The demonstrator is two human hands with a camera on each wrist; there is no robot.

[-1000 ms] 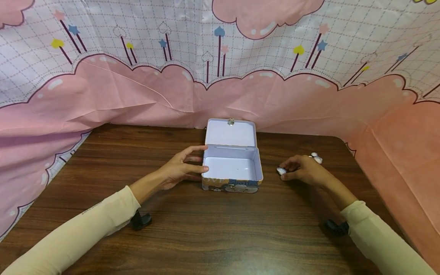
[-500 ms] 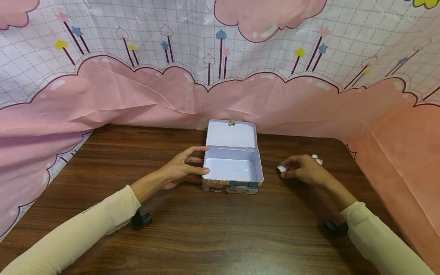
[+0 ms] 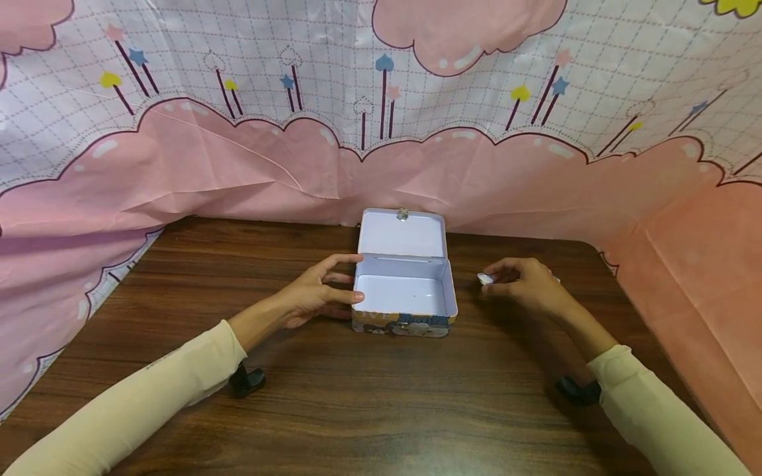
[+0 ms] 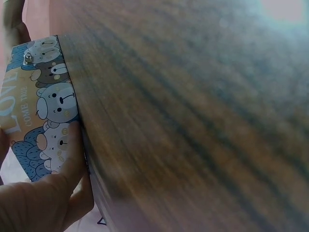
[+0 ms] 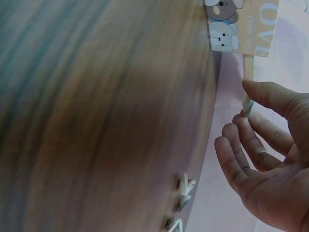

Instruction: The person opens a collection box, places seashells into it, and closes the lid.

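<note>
A tin box (image 3: 374,322) with printed bears stands on the table, its lid (image 3: 405,233) tipped back and its white inside bare. My left hand (image 3: 312,291) holds the box by its left side, thumb and forefinger at the rim. In the left wrist view other fingers (image 4: 77,164) lie along the printed wall. Right of the box, my right hand (image 3: 532,285) pinches a small white piece (image 3: 485,279), shell-like in shape. Seen from the right wrist, the piece (image 5: 247,106) sits edge-on between thumb and fingertips, the other fingers loosely bent.
Several more small whitish pieces (image 5: 186,183) lie on the table by the right hand, mostly hidden behind it in the head view. The dark wood table (image 3: 357,410) ends at a patterned pink cloth (image 3: 268,172) behind. Black mounts (image 3: 579,391) sit at both wrists.
My right hand has lifted the white piece a little and moved slightly away from me, covering more of the other pieces. The left hand stays on the tin box.
</note>
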